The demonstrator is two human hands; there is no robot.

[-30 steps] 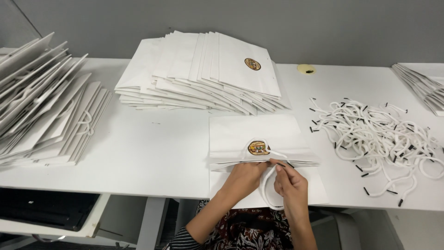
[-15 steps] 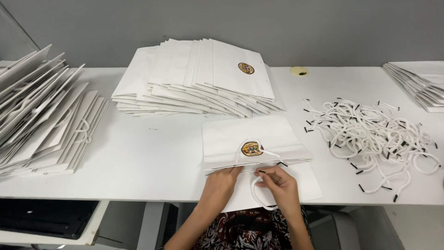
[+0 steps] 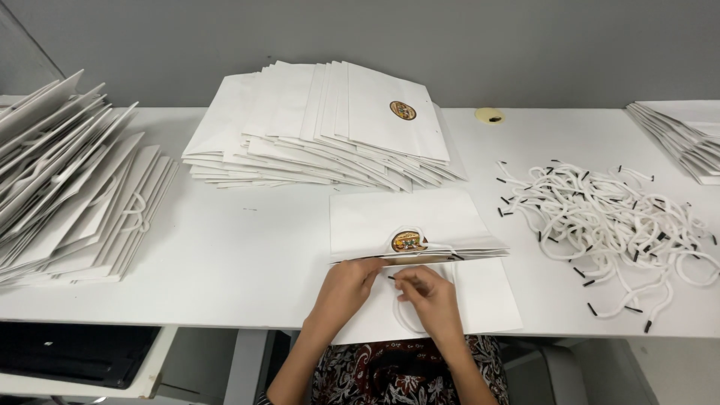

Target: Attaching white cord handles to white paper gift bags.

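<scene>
A flat white paper bag [image 3: 420, 225] with a round brown-and-gold sticker lies at the table's front edge, its top folded open toward me. My left hand [image 3: 341, 289] pinches the bag's upper edge. My right hand [image 3: 427, 296] holds a white cord handle [image 3: 405, 319] by its black tip, close to that same edge. The cord loops down over the bag's lower part under my right hand.
A fanned stack of flat white bags [image 3: 322, 131] lies behind. Bags with handles fitted are piled at the left [image 3: 71, 195]. A heap of loose white cords with black tips [image 3: 615, 225] is on the right, another bag stack [image 3: 679, 139] at far right, a tape roll [image 3: 489, 115] behind.
My view has shifted slightly. Both hands have moved a little left along the bag's upper edge, the right hand still carrying the cord.
</scene>
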